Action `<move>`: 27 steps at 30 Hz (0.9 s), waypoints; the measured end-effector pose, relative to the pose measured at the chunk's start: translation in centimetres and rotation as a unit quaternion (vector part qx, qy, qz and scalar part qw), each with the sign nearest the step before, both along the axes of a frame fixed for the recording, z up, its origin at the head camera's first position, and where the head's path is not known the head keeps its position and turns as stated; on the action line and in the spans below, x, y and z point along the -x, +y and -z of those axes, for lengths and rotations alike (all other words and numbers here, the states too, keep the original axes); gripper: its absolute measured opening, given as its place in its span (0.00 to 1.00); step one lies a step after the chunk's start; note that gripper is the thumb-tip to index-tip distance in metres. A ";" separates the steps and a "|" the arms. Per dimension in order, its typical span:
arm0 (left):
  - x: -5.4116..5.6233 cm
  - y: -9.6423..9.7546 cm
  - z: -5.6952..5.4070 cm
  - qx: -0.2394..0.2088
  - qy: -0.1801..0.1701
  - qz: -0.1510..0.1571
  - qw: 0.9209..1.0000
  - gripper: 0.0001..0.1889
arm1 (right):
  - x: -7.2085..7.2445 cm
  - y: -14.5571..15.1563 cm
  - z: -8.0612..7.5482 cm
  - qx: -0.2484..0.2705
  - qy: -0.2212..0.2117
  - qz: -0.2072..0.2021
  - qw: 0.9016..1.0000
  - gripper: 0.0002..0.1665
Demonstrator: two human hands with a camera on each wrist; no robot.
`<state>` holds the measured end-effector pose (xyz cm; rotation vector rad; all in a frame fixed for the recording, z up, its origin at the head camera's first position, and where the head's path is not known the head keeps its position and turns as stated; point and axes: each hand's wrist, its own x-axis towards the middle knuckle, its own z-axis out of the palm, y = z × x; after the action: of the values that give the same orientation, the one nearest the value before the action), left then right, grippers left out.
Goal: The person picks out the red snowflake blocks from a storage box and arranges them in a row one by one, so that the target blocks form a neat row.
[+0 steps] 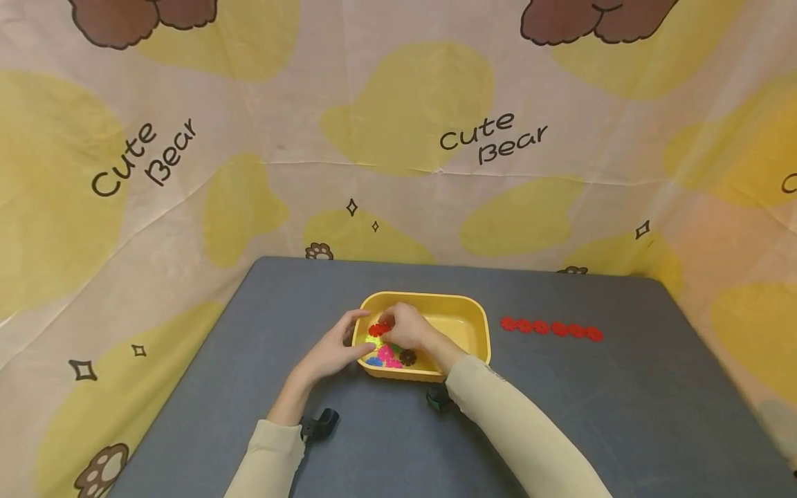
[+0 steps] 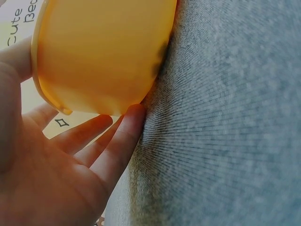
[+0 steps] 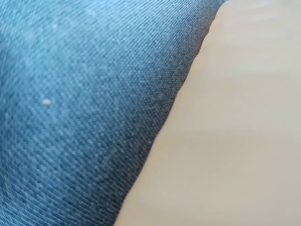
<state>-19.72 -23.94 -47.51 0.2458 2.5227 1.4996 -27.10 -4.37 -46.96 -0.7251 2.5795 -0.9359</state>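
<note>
A shallow yellow plastic tub [image 1: 457, 325] stands on the table. At its left end my left hand [image 1: 332, 351] holds it, thumb over the rim and fingers against the outer wall; the left wrist view shows this hand [image 2: 70, 165] against the tub's wall [image 2: 103, 56]. My right hand [image 1: 407, 326] reaches inside and pinches a red snowflake disc [image 1: 377, 330], its fingertips partly hidden. Below lie pink discs [image 1: 386, 353], a blue disc [image 1: 374, 361], a dark brown disc [image 1: 407, 357] and yellow discs [image 1: 372, 340]. The right wrist view shows only sleeve and cloth.
Right of the tub, several red snowflake discs [image 1: 541, 328] lie in a row on the grey table [image 1: 560, 401]. A printed cloth [image 1: 398, 138] hangs behind the table and along its sides. Each wrist wears a dark strapped device.
</note>
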 end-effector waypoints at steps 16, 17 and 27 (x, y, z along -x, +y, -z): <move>0.1 -0.1 0.2 0.006 0.003 0.002 1.000 0.36 | 0.0 0.0 0.3 0.003 -0.005 -0.008 1.000 0.16; 0.1 -0.1 0.3 0.006 0.005 0.002 1.000 0.36 | 0.0 0.0 0.4 0.006 -0.006 -0.010 1.000 0.16; -0.1 -0.1 0.0 0.007 0.007 0.004 1.000 0.36 | -0.4 0.1 0.0 0.007 -0.005 -0.015 1.000 0.17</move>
<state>-19.62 -24.03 -47.54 0.2652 2.5398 1.4822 -26.67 -4.24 -46.96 -0.7591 2.5486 -0.9468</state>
